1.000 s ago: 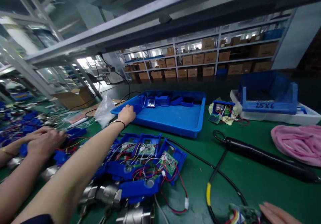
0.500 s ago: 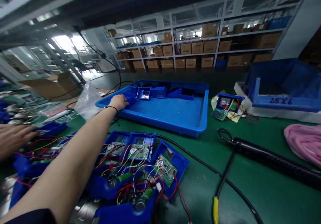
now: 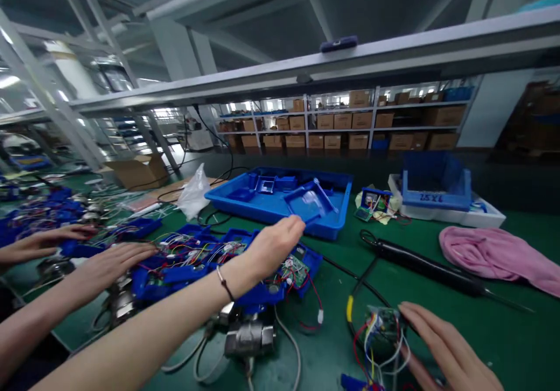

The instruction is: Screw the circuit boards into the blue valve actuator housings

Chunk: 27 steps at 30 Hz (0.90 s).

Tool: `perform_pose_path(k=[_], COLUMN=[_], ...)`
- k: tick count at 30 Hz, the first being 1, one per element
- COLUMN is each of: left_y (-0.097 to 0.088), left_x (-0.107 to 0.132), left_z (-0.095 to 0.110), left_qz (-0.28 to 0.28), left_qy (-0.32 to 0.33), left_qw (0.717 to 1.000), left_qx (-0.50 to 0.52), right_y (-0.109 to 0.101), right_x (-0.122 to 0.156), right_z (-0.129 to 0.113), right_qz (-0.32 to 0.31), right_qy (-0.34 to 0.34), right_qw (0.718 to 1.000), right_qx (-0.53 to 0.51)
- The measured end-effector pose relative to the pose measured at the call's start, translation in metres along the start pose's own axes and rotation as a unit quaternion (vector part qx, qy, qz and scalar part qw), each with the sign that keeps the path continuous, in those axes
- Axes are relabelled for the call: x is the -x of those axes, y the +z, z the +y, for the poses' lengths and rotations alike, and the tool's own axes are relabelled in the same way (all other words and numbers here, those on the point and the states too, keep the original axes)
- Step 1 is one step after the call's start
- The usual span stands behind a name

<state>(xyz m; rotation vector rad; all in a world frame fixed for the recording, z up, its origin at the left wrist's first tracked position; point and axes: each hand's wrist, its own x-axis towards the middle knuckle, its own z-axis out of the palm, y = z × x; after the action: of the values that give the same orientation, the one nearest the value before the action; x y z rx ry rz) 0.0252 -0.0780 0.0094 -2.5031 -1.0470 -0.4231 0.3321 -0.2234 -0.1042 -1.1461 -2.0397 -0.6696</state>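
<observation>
My left hand [image 3: 275, 242], with a dark cord at the wrist, is closed on the edge of a blue plastic cover [image 3: 308, 204]. That cover is tilted over the front right part of the blue tray [image 3: 271, 207]. At the lower right, my right hand [image 3: 450, 344] has its fingers and thumb around a green circuit board [image 3: 385, 330] with red, white and yellow wires. Beneath my left arm are several blue housings [image 3: 301, 268] with boards and wires. A metal valve body [image 3: 250, 337] lies in front of them.
At the left, a co-worker's hands [image 3: 118, 257] are over other blue housings. A black electric screwdriver [image 3: 429, 267] and cable lie right of centre, near a pink cloth [image 3: 485, 254]. Behind stands a blue bin [image 3: 437, 195]. A shelf edge [image 3: 280, 76] crosses overhead.
My left hand has moved right from the tray's left side and now holds a blue cover raised. My right hand and the circuit board have come into view. The camera view has shifted.
</observation>
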Motion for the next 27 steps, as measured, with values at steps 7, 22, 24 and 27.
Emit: perform_pose_path(k=[7,22,24,27], left_y=[-0.003,-0.038,-0.052,-0.069], left_x=[0.021,0.007,-0.002,-0.024], left_z=[0.092,0.112,0.110,0.115], left_qz=[0.042,0.052,0.063,0.097], left_qy=[0.152,0.167,0.159,0.143], left_qw=[0.987,0.983,0.983,0.984], left_qx=[0.001,0.059,0.068,0.052], right_y=[-0.012,-0.015,-0.016,-0.016], right_x=[-0.018,-0.021,-0.022,-0.023], right_z=[-0.019,-0.021,-0.023,-0.025], right_qz=[-0.015,-0.020,-0.027,-0.040], right_qy=[0.031,0.081,0.084,0.081], right_qw=[0.996,0.979,0.979,0.980], right_qx=[-0.088,-0.184,-0.184,-0.177])
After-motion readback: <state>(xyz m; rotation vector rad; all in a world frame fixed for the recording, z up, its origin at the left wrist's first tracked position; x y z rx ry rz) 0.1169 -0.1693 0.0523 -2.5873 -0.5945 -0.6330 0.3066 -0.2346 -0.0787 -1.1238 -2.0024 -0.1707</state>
